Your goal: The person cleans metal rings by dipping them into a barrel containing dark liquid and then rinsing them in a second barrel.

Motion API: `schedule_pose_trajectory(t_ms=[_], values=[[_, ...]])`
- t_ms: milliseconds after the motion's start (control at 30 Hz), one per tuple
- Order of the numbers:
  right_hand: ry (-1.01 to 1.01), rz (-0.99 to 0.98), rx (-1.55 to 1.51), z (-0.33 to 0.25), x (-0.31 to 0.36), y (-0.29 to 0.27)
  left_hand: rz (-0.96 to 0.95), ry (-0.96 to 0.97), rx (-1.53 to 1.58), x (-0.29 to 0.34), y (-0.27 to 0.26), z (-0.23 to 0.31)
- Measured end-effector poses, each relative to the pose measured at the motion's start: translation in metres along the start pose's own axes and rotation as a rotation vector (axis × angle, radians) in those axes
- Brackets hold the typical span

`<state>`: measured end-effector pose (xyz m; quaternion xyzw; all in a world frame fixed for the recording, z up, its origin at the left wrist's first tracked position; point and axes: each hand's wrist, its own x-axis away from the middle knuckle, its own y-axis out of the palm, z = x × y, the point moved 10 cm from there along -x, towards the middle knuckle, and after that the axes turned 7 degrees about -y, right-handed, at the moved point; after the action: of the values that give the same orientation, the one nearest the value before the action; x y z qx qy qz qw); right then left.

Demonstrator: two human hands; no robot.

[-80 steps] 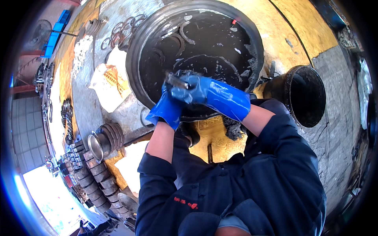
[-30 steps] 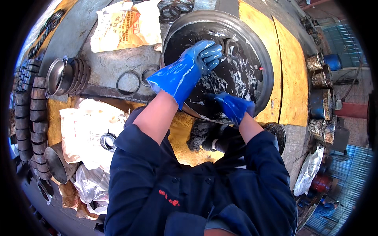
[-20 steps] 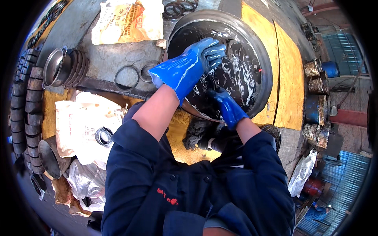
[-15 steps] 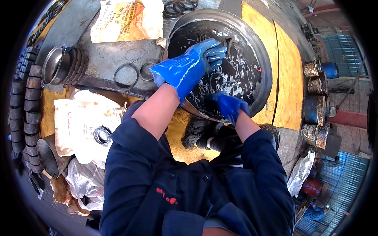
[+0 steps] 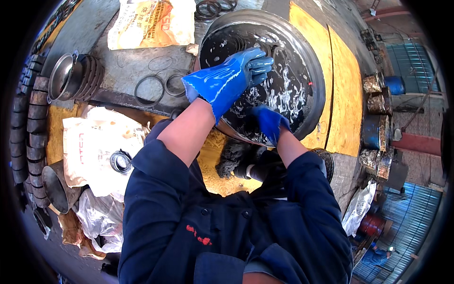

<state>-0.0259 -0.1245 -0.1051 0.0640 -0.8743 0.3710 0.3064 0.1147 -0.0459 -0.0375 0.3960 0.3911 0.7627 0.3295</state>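
A wide, round dark basin (image 5: pixel 316 113) holds black liquid with pale, foamy streaks. My left hand (image 5: pixel 253 66), in a long wet blue rubber glove, hovers over the basin's middle with its fingers side by side, loosely bent and apart from the palm; nothing shows in it. Lower in the basin, near the rim closest to me, my right hand (image 5: pixel 272 122) wears the same kind of glove. Its fingers dip into the liquid and are hidden, so what they hold, if anything, does not show. Several dark rings (image 5: pixel 240 43) lie half sunk at the basin's far side.
Dark rings (image 5: pixel 150 91) lie on the metal table left of the basin, near a printed sack (image 5: pixel 151 26). A stack of metal rings (image 5: pixel 66 78) stands farther left. Another white sack (image 5: pixel 94 142) carries a small ring (image 5: pixel 121 162). Stained cans (image 5: pixel 376 125) stand at right.
My right hand has shifted slightly left and deeper over the liquid, its wrist more upright. My left hand stays nearly in place. The foam streaks have moved.
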Motion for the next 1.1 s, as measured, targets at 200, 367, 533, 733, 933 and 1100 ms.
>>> schedule_pose_trajectory(t_ms=[200,367,533,733,933,1100], values=[[0.165,0.286,-0.544,0.054,-0.031,0.014,-0.015,-0.005,-0.017,-0.002,0.005,-0.004],[0.107,-0.087,-0.609,0.027,0.000,0.038,0.029,-0.020,-0.024,0.001,-0.009,-0.002],[0.083,0.136,-0.468,0.049,-0.026,0.022,0.016,-0.009,-0.027,0.000,0.002,-0.005],[0.164,0.018,-0.754,0.030,-0.011,0.044,0.028,-0.029,-0.032,0.000,-0.012,-0.002],[0.049,0.072,-0.428,0.043,-0.015,0.023,0.032,-0.018,-0.062,-0.001,0.002,-0.009],[0.081,0.082,-0.637,0.062,-0.032,0.033,0.010,-0.031,-0.035,0.002,0.013,-0.010]])
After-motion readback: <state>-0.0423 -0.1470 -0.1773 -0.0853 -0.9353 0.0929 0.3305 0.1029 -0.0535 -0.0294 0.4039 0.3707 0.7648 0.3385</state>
